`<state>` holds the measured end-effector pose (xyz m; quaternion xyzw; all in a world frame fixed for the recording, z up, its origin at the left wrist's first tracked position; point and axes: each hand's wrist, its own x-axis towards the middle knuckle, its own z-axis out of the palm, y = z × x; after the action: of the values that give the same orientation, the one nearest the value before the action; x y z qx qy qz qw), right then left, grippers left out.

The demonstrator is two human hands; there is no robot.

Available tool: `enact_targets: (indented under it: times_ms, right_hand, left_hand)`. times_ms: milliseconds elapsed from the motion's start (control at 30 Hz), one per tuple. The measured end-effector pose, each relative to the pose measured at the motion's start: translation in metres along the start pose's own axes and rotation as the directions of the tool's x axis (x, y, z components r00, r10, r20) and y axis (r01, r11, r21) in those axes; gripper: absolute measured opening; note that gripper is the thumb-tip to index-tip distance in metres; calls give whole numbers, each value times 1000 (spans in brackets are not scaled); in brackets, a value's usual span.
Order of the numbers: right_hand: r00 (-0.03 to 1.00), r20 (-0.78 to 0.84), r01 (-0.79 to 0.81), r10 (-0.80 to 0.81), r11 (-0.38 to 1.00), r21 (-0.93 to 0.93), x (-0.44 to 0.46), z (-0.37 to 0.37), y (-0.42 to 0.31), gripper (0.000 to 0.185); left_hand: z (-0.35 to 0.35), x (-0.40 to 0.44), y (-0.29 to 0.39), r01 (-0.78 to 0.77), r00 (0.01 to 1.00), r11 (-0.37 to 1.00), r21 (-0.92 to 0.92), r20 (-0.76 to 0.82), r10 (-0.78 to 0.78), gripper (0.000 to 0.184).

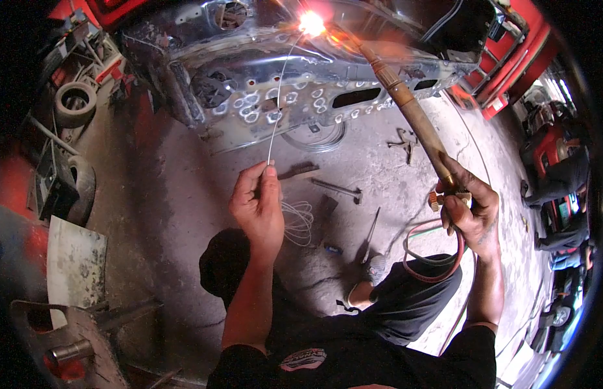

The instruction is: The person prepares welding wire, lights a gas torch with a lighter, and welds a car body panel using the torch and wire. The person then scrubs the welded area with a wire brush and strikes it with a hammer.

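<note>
Pinching filler wire [275, 123], the left hand [258, 206] hovered while the right hand [471, 211] gripped a lit welding torch [411, 111].

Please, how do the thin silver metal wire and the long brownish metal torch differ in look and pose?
The thin silver metal wire is slender and gently curved; the long brownish metal torch is thicker and mostly straight.
The wire rises from the left hand, leaning right in the picture; the torch rises from the right hand, leaning left.
Both point towards the bright glow.
</note>
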<state>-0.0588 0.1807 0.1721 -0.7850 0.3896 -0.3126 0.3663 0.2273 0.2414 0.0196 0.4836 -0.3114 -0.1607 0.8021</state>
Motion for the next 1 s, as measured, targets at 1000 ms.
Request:
enact_targets:
  times_ms: [1000]
  right_hand:
    - [1000, 11, 0, 0, 1000, 7, 0, 0, -2, 56]
  left_hand:
    - [0, 0, 0, -26, 1000, 1000, 10, 5, 26, 11]
